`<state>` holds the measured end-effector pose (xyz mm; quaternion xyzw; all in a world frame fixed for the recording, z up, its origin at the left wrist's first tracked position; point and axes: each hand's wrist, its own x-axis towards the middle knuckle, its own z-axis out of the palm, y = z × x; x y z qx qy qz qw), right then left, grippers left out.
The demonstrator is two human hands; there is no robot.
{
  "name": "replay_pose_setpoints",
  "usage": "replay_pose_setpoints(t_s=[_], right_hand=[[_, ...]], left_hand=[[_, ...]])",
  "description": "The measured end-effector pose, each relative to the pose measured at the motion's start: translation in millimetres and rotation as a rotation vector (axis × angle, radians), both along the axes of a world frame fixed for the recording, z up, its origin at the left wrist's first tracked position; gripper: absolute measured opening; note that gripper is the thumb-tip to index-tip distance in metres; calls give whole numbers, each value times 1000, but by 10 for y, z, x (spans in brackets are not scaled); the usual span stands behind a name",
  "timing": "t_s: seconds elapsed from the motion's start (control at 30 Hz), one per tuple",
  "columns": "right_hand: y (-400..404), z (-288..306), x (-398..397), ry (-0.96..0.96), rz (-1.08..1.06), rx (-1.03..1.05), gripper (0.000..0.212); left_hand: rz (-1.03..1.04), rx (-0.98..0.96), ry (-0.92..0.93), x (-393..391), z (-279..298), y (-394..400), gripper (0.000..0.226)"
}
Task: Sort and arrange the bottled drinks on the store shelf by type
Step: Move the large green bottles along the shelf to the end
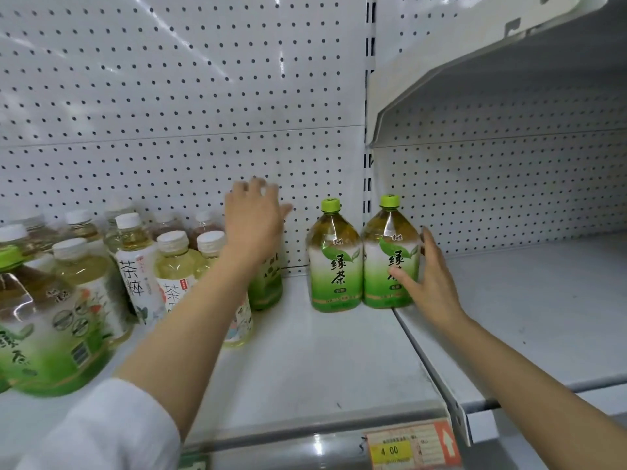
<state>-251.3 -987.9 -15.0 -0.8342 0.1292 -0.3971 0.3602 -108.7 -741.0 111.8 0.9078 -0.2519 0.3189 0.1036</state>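
Right hand [428, 281], fingers relaxed, touches the right green tea bottle [388, 256]. Left hand [252, 222] spread wide above a third, partly hidden green bottle [266, 283].

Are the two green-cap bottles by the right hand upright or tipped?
Upright: both green-cap bottles stand on their bases on the shelf, caps up; the right hand touches one.

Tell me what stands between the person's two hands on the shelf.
In the head view, two green-capped green tea bottles stand between the left hand and the right hand, whose fingers touch the right bottle.

Two green-capped green tea bottles [334, 256], white-capped pale yellow bottles [173, 262], white perforated back panel [169, 113], white sleeve [101, 432]
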Motion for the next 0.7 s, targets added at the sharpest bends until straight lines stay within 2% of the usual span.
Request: replay_pose_setpoints(t_s=[0.03,0.1,0.13,0.17,0.23,0.33,0.43,0.6,0.7], right_hand=[[37,3,-1,-11,-48,-97,91],[107,6,5,-14,-88,-240,92],[129,8,4,-1,-92,-274,92],[137,4,5,13,-94,-292,92],[141,1,2,28,-103,-300,93],[127,17,2,37,-107,-286,94],[146,36,-1,40,-113,-268,95],[173,61,-44,58,-107,-263,95],[213,88,-96,68,-91,-234,91]], left_hand=[[101,67,36,104,162,69,43],[201,149,297,250,356,163,20],[189,168,398,304,382,189,16],[157,160,441,354,394,198,23],[111,126,428,398,424,207,31],[43,109,422,308,460,263,32],[-24,136,493,222,499,290,36],[-202,136,553,-189,568,179,33],[-268,159,504,-441,526,41,41]])
